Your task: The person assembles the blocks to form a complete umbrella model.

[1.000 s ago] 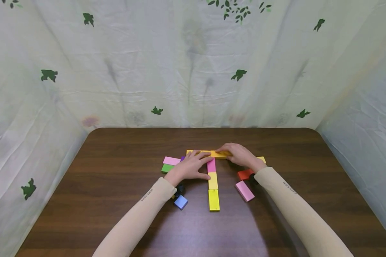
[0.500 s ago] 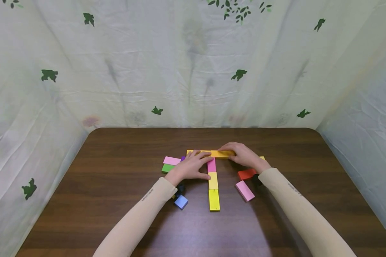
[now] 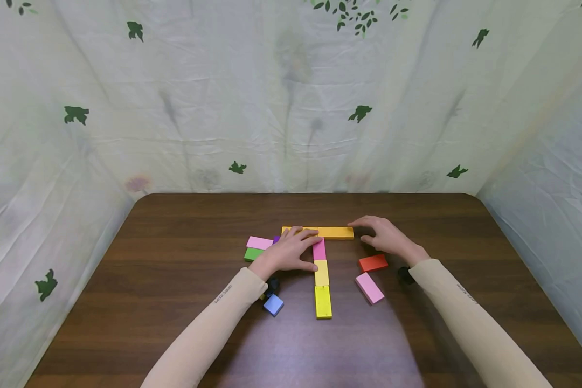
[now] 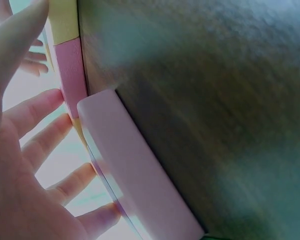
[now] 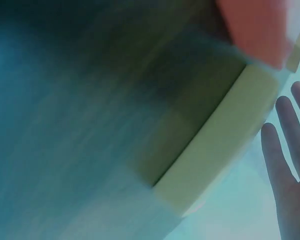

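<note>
My left hand (image 3: 285, 253) lies with fingers spread over the left part of a row of yellow-orange blocks. Its thumb touches or nearly touches a pale yellow block (image 3: 321, 273). That block stands in a column between a pink block (image 3: 319, 249) and a bright yellow block (image 3: 323, 302), running toward me from the row. The row's right end is an orange block (image 3: 337, 233). Just right of it is my right hand (image 3: 388, 236), fingers loosely extended and holding nothing. In the right wrist view, a pale yellow block (image 5: 220, 137) lies near this hand; the head view hides it.
Right of the column lie a red block (image 3: 373, 263) and a light pink block (image 3: 369, 288). On the left are a light pink block (image 3: 259, 243), a green block (image 3: 253, 254), a partly hidden purple block (image 3: 276, 239) and a blue block (image 3: 274, 305). A curtain (image 3: 291, 108) hangs behind the table.
My right hand has let go of the orange block and moved right, uncovering the block's right end. My left hand has stayed in place.
</note>
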The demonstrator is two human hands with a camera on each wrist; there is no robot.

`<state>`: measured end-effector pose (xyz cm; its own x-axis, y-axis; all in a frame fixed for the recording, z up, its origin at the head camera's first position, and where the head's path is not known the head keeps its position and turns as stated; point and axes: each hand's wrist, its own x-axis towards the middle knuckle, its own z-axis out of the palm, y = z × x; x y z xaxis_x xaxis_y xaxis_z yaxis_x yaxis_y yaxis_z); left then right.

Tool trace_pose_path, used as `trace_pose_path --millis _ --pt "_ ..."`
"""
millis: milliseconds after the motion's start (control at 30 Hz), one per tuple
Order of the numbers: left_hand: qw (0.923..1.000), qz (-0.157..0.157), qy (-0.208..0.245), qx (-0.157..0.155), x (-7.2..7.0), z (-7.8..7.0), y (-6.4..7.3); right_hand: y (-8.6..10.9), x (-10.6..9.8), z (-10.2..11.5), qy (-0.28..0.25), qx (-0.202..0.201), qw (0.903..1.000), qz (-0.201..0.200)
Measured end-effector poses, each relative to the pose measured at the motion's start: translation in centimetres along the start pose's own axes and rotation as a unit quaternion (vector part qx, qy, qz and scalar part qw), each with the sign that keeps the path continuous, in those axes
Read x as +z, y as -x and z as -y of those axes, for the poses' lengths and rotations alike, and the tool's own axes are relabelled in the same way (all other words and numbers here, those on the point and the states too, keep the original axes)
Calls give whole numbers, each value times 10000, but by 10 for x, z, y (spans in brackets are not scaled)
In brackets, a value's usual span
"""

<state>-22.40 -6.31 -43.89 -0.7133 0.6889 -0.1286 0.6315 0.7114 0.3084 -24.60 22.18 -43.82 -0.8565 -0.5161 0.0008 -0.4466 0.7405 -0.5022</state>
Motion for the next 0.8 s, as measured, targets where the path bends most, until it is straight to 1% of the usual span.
trace_pose_path --millis 100,367,467,633,800 --pt "10000 -28 39 7 -1 -1 1 7 -2 -4 -87 135 9999 -53" --pt "10000 -1 62 -28 1 0 0 23 -4 -19 -319 264 9991 -135" --pt "10000 2 42 -34 1 0 0 28 -4 -24 -386 248 9988 -155" --pt "10000 27 64 -64 1 0 1 34 -4 -30 -374 75 9990 -233" --pt "9999 52 59 -68 0 -1 0 39 -3 -33 -348 138 9990 -249"
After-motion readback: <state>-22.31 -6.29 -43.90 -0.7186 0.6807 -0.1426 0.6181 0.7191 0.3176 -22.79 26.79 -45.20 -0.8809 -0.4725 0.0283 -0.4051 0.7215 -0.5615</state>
